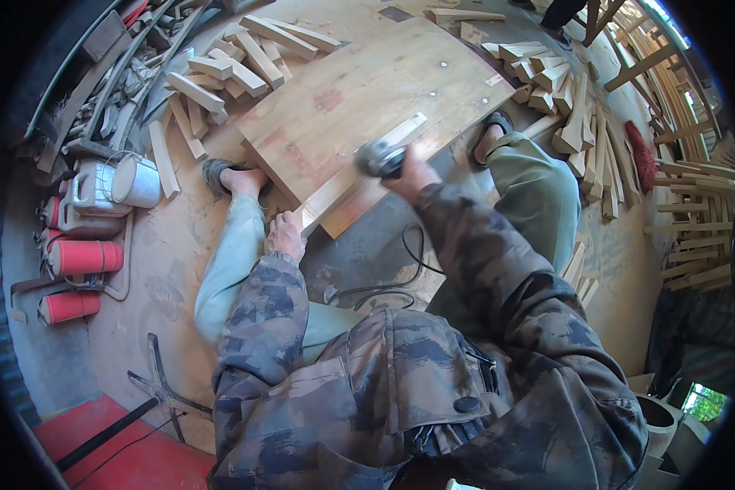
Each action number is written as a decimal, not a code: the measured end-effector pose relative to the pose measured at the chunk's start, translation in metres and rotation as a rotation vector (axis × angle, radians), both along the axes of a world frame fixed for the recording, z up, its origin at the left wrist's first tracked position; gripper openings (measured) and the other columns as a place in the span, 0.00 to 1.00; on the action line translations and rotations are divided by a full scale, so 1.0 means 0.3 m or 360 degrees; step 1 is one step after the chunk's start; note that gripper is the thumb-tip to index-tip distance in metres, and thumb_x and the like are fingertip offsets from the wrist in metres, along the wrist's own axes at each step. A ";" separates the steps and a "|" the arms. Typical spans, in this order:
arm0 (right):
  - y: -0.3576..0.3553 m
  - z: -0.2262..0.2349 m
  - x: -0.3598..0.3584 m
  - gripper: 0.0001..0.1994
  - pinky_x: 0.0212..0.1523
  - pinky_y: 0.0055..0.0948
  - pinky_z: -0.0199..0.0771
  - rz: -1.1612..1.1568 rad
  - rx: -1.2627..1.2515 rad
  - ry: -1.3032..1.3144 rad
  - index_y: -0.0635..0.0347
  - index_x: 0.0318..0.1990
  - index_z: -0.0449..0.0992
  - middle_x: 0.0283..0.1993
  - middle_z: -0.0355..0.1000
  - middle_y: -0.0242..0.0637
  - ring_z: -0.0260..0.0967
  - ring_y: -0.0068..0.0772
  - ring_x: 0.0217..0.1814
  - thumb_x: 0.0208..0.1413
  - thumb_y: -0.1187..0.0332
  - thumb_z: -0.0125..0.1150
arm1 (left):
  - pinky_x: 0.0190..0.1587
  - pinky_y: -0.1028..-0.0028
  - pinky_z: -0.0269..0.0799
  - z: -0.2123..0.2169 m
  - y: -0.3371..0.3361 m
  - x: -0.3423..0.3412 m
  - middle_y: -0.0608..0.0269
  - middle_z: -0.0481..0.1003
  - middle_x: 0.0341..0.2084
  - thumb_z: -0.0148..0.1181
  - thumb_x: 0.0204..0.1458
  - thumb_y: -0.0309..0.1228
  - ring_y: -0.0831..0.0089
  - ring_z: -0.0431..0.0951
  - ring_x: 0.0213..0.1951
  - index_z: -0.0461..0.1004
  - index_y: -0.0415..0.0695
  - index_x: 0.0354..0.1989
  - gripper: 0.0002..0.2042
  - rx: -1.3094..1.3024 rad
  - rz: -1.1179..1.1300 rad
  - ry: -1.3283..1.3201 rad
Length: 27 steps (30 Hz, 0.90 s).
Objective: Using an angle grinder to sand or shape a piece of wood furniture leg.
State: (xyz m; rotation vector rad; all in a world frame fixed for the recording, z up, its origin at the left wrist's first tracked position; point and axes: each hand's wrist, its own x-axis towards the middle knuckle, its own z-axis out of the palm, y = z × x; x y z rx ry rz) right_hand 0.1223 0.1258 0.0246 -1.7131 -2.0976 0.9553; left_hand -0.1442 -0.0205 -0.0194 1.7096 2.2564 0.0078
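Note:
A long pale wooden bar (332,193) lies along the near side of a low plywood-topped bench (367,82) in front of me. The fingers of my left hand (286,237) are wrapped around the bar's near end, by the bench's left corner. My right hand (414,175) grips a round-headed power sander (379,158), grey and somewhat blurred. It sits over the far half of the bar; its underside is hidden, so I cannot tell whether it touches the wood. A black cord (412,253) loops on the floor below.
Cut wooden pieces (245,61) are heaped beyond the bench's left side, and tapered pieces (584,122) at its right. Red canisters (86,257) and a white bucket (136,180) stand at left. A black metal stand (159,392) lies lower left. Stacked slats (698,220) fill the right.

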 end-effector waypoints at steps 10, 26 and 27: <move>-0.032 0.072 -0.071 0.43 0.46 0.43 0.72 0.0305 -0.0073 -0.0090 0.66 0.59 0.53 0.40 0.72 0.60 0.72 0.56 0.47 0.38 0.58 0.72 | 0.53 0.59 0.67 0.032 -0.031 -0.018 0.48 0.67 0.46 0.71 0.39 0.29 0.50 0.67 0.52 0.60 0.39 0.46 0.28 -0.0007 -0.0057 -0.0040; 0.146 -0.021 0.110 0.37 0.46 0.43 0.72 -0.0083 0.0057 0.0112 0.66 0.51 0.57 0.42 0.71 0.59 0.72 0.56 0.47 0.36 0.58 0.73 | 0.53 0.58 0.66 0.026 -0.005 0.007 0.48 0.66 0.46 0.71 0.38 0.28 0.49 0.67 0.52 0.59 0.40 0.47 0.29 -0.0052 -0.0050 -0.0040; 0.100 -0.008 0.063 0.35 0.46 0.43 0.72 0.0101 0.0015 0.0070 0.65 0.50 0.56 0.39 0.73 0.58 0.72 0.57 0.46 0.39 0.60 0.72 | 0.51 0.57 0.67 0.022 -0.015 -0.011 0.48 0.65 0.47 0.71 0.38 0.26 0.48 0.68 0.52 0.59 0.40 0.47 0.29 -0.0033 -0.0028 -0.0046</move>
